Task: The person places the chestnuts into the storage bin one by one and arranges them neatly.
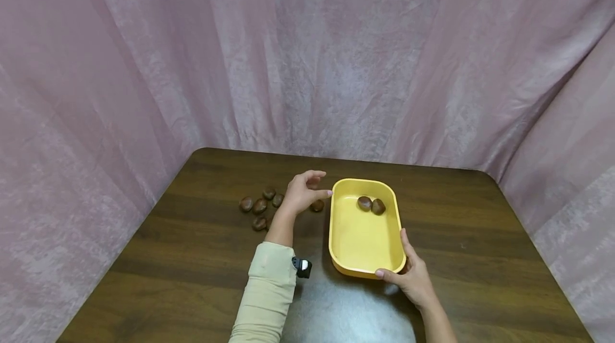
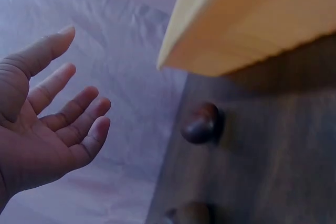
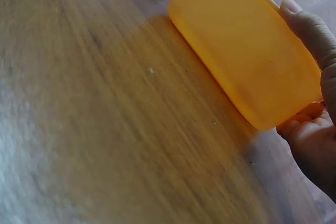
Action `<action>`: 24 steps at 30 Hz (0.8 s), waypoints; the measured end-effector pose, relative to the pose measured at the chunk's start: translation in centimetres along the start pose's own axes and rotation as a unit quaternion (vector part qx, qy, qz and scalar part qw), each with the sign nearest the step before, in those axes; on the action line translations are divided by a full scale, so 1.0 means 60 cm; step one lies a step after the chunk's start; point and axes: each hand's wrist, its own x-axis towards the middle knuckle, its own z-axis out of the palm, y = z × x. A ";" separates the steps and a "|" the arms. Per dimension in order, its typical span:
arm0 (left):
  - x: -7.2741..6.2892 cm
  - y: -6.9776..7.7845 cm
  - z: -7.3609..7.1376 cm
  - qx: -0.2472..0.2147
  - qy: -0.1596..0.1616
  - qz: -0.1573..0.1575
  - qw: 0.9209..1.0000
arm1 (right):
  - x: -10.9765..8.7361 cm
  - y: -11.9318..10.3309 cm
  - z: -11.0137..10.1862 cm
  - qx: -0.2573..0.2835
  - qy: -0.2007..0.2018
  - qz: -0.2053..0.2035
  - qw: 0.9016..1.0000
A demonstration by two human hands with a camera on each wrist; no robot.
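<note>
A yellow rectangular plastic container [image 1: 367, 241] is on the table with two chestnuts [image 1: 378, 207] inside, toward its far end. My right hand [image 1: 415, 279] grips its near right corner, the thumb at the rim and the fingers along the outer wall. Beside the container's left rim, my left hand [image 1: 302, 192] is raised over the table, its fingers loosely spread and the palm bare in the left wrist view. A single chestnut [image 1: 317, 205] lies between that hand and the container. Several more chestnuts [image 1: 260, 205] are grouped left of the left hand, some partly hidden by the forearm.
The dark wooden table [image 1: 192, 257] has rounded far corners. Pink velvet curtains [image 1: 336, 65] hang along its back and sides. A small black device [image 1: 302, 267] is strapped at the left wrist, over a pale green sleeve [image 1: 269, 284].
</note>
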 end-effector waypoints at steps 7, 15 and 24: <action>-0.003 -0.035 -0.008 -0.010 -0.011 -0.011 1.000 | -0.001 0.000 0.001 0.013 0.000 -0.005 1.000; -0.004 -0.073 -0.009 -0.012 -0.006 -0.031 0.999 | -0.003 -0.001 0.000 0.021 -0.001 -0.003 1.000; 0.013 -0.117 0.008 -0.008 -0.028 -0.046 0.999 | -0.002 0.002 -0.003 0.022 0.001 0.002 1.000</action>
